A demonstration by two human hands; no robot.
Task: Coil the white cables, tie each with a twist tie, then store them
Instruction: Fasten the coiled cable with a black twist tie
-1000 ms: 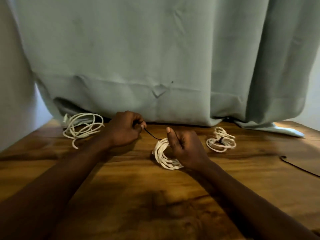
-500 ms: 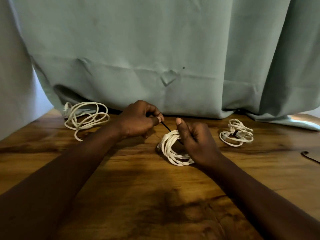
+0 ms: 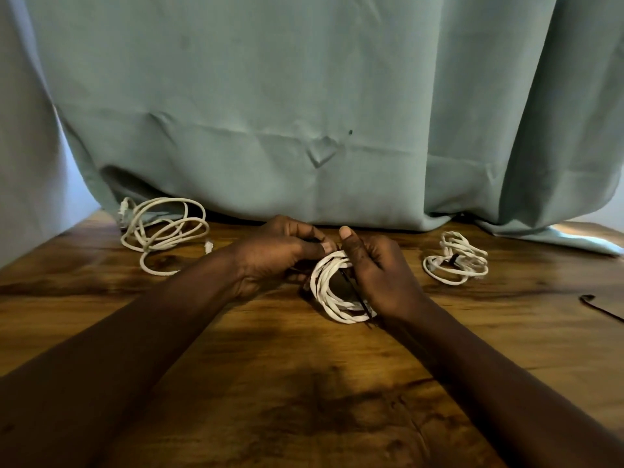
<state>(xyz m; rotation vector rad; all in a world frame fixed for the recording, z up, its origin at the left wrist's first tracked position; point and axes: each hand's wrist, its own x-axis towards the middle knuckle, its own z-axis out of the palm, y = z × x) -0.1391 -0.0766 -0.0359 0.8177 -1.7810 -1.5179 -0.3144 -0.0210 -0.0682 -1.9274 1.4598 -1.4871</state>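
My right hand grips the coiled white cable lying on the brown wooden surface, thumb raised. My left hand pinches the far end of the thin black twist tie, which slants across the coil toward me. Left of the coil sprawls a loose white cable. To its right lies a tied white cable bundle.

Table bears three white cables, perhaps a tie.

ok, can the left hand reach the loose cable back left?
Probably yes: only bare table lies between left hand and loose cable. But it seems to pinch the twist tie at the middle coil, so it must let go first.
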